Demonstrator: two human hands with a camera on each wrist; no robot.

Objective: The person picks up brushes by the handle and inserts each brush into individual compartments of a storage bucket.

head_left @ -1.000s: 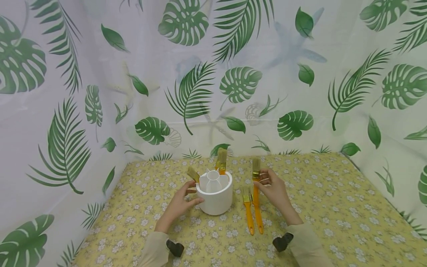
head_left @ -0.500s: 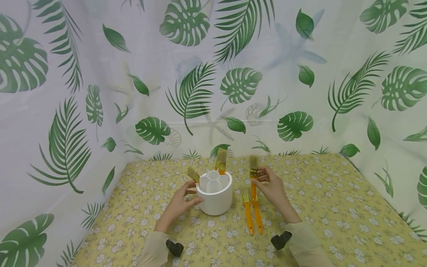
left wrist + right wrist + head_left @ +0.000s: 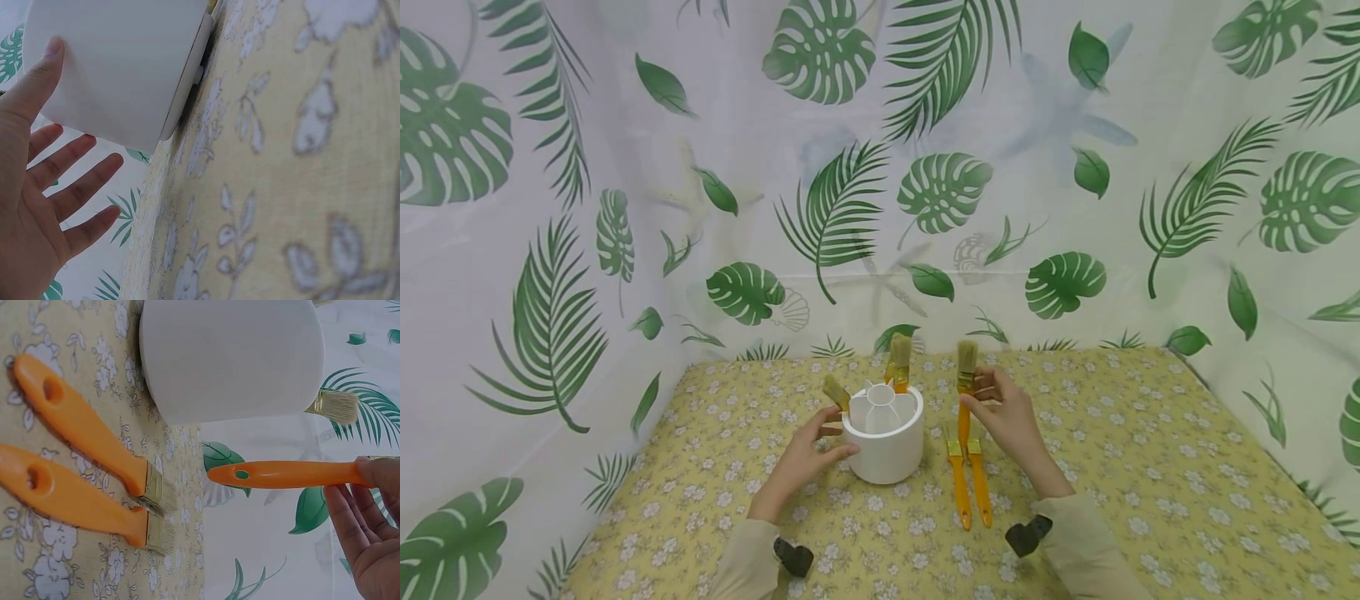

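Note:
My right hand (image 3: 1007, 417) pinches a paintbrush (image 3: 964, 408) near its metal band, bristles up. In the right wrist view, the orange handle (image 3: 281, 474) points toward the white round holder. My left hand (image 3: 805, 458) rests at the holder's left side, thumb on its wall and fingers spread loosely in the left wrist view (image 3: 56, 187). The holder (image 3: 886, 454) has dividers around a central tube. One paintbrush (image 3: 837, 392) leans out at its left, and others (image 3: 898, 362) stand at its back. Two more paintbrushes (image 3: 959, 487) (image 3: 980, 487) lie side by side on the table.
A yellow flowered cloth (image 3: 1150, 467) covers the table. Behind and beside it hang white curtains (image 3: 970, 308) with green leaf prints. Each sleeve carries a black wrist camera (image 3: 1028, 535) (image 3: 793, 557).
My right hand has raised the paintbrush slightly and carried it left toward the holder, off the two lying brushes. My left hand and the holder have stayed in place.

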